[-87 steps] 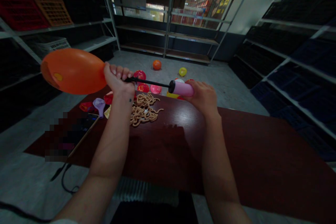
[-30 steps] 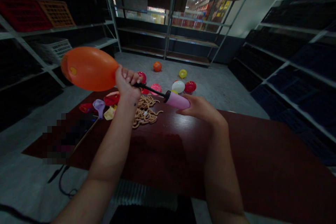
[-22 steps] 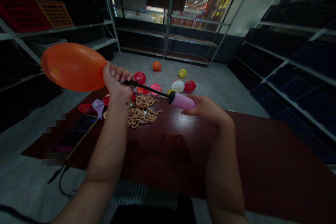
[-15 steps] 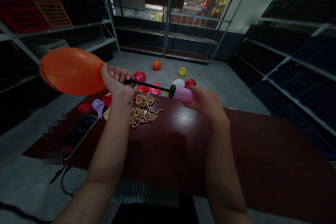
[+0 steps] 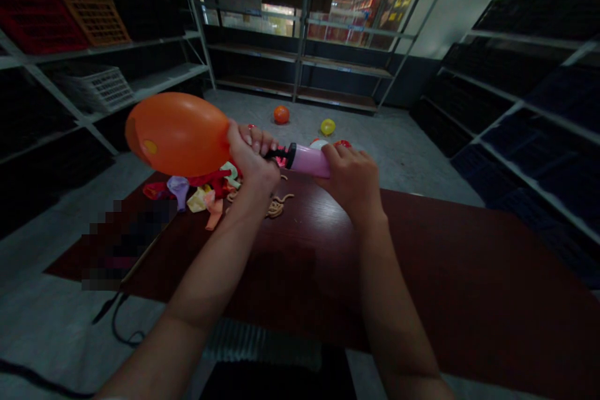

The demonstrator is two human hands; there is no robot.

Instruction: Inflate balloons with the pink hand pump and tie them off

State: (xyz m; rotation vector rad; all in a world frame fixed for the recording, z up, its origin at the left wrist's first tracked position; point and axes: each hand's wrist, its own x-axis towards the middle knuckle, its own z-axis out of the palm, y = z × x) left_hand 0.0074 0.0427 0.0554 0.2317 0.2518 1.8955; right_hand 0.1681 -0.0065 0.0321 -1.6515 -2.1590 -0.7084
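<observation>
My left hand (image 5: pixel 255 153) is closed around the neck of an inflated orange balloon (image 5: pixel 180 134) and the black nozzle end of a balloon pump. The balloon bulges out to the left of that hand. My right hand (image 5: pixel 351 181) grips the pink barrel of the balloon pump (image 5: pixel 310 161), and little of the black rod shows between the two hands. Under my left wrist lie limp balloons (image 5: pixel 199 199) in several colours on the table. Tan rubbery strands (image 5: pixel 279 206) lie beside them, partly hidden by my left forearm.
The dark brown table (image 5: pixel 309 281) spans the front. A blurred dark object (image 5: pixel 140 237) lies at its left. Beyond it, an orange balloon (image 5: pixel 281 114) and a yellow balloon (image 5: pixel 327 127) rest on the floor. Metal shelves (image 5: pixel 300 62) stand behind, with crates (image 5: pixel 96 19) at the left.
My hands have come closer together, and the pump's rod has slid into the pink barrel. My left hand and the orange balloon have moved right; my right hand has shifted slightly left.
</observation>
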